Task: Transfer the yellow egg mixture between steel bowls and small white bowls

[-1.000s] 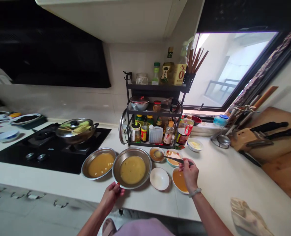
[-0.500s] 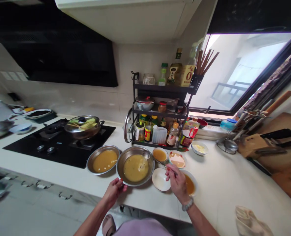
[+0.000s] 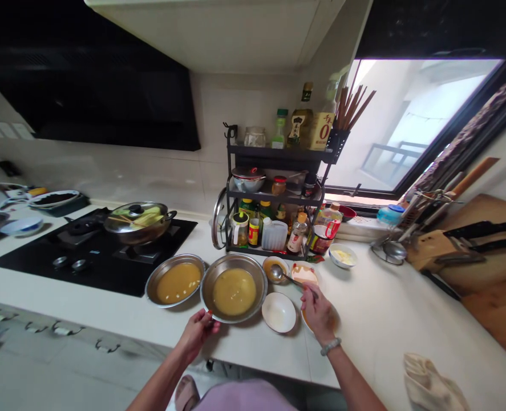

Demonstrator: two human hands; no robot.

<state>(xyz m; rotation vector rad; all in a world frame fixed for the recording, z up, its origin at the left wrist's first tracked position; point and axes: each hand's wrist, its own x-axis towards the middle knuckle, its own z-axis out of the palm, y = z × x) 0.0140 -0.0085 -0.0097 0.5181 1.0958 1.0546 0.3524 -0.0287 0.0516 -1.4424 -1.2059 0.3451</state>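
Note:
My left hand [image 3: 198, 333] grips the near rim of a steel bowl [image 3: 234, 290] of yellow liquid on the white counter. My right hand [image 3: 319, 311] holds a metal spoon [image 3: 283, 276] whose bowl hangs over a small dish of brown liquid [image 3: 275, 268]. A second steel bowl [image 3: 174, 282] of yellow liquid sits to the left. An empty white bowl [image 3: 279, 312] lies between my hands. Beneath my right hand a bowl of orange liquid is mostly hidden. A small plate [image 3: 306, 274] sits behind that hand.
A black hob [image 3: 81, 257] with a lidded wok [image 3: 139, 221] stands at the left. A black spice rack [image 3: 274, 200] with bottles rises behind the bowls. A dish of yellow bits [image 3: 343, 255], a knife block [image 3: 438, 249], a cutting board [image 3: 498, 274] and a cloth [image 3: 432, 382] lie right.
My right hand carried the spoon from the small brown dish to the steel bowl, then back over the small dish. My left hand stayed on the steel bowl's rim.

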